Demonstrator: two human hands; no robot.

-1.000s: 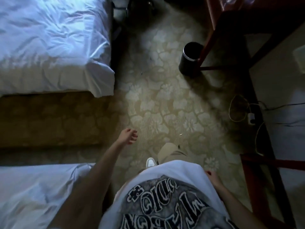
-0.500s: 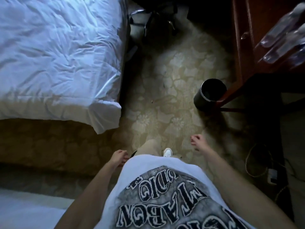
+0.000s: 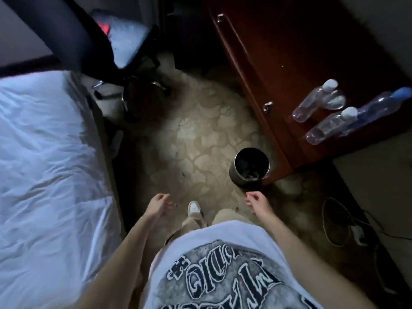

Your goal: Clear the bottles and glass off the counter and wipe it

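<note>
Three bottles (image 3: 316, 101) stand on the counter (image 3: 289, 52) above one bin (image 3: 249, 168); our left hand (image 3: 157, 205) and right hand (image 3: 258, 201) hang loosely curled, holding nothing.

Dim room, underexposed overall. Brightest area is the white bed sheet (image 3: 44, 163) on the left, bluish cast, near clipping in the folds. A soft pool of light falls on the patterned carpet (image 3: 196, 139) mid-frame and fades fast to black around it. The dark wood counter (image 3: 301, 52) is deep in shadow, grain barely readable; the clear bottles (image 3: 321, 130) on it are smeared by motion blur, with faint highlights on the caps. The office chair (image 3: 66, 34) top left is blurred and nearly black. Wide-angle bending stretches the edges; corners vignette. Noise is visible in the shadows.
</note>
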